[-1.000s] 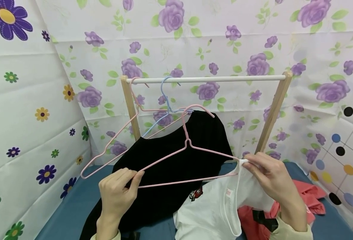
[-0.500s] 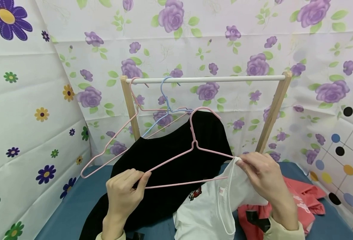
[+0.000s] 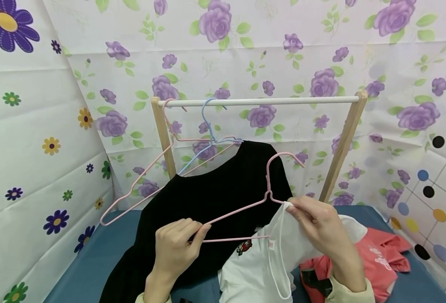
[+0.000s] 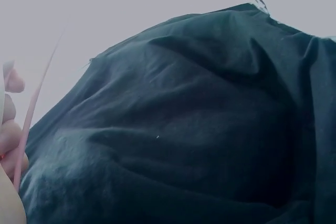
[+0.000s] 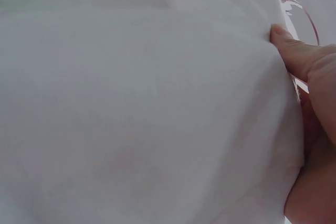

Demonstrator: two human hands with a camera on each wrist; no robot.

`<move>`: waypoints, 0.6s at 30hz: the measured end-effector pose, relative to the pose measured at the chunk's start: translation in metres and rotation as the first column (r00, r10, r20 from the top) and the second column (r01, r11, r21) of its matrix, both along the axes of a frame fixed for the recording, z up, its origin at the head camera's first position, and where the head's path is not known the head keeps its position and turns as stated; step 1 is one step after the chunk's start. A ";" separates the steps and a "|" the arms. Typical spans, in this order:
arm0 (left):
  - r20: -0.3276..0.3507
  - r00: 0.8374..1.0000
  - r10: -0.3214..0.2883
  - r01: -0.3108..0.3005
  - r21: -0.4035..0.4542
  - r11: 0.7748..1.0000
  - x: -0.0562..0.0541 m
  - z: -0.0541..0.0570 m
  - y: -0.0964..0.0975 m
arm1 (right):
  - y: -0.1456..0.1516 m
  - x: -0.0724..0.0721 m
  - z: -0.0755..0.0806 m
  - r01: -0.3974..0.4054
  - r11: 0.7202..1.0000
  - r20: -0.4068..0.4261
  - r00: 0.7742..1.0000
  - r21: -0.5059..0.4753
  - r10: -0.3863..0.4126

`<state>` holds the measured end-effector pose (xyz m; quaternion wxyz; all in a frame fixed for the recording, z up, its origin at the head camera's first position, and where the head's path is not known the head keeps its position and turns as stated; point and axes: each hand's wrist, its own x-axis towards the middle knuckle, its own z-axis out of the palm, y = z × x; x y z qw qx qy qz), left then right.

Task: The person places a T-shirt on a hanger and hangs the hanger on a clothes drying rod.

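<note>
My left hand [image 3: 179,248] grips the left end of a pink clothes hanger [image 3: 242,209], whose hook points up and to the right. The hanger's right end is inside the neck opening of a white T-shirt [image 3: 242,273]. Between thumb and fingers, my right hand [image 3: 321,229] pinches the shirt's neckline against the hanger's right arm. A small red and black motif shows on the white shirt. In the right wrist view, the white fabric [image 5: 147,98] fills most of the picture beside my thumb [image 5: 294,53]. The left wrist view has the hanger's bar [image 4: 32,103] running past my curled fingers.
Behind stands a wooden rack with a white rail [image 3: 268,101]. From it hang another pink hanger [image 3: 132,189] and a blue hanger [image 3: 204,122] carrying a black shirt [image 3: 208,198]. A coral-red garment [image 3: 386,252] lies at the right on the blue table cover [image 3: 90,261].
The pink hanger and my left hand have moved right and slightly down, taking the hanger's right end further into the white T-shirt's neck. My right hand has shifted left along the hanger with the neckline.
</note>
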<state>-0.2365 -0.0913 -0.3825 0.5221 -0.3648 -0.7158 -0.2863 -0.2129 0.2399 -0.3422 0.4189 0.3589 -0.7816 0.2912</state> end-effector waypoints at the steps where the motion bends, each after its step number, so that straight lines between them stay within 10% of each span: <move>1: 0.005 1.000 -0.003 0.003 -0.004 1.000 0.000 -0.001 0.001 | -0.001 0.000 0.000 -0.001 1.000 -0.009 1.000 -0.002 0.001; 18: 0.010 0.999 0.034 -0.034 -0.039 0.999 0.001 -0.006 0.016 | -0.024 0.010 0.005 0.233 0.972 -0.020 0.972 0.003 -0.233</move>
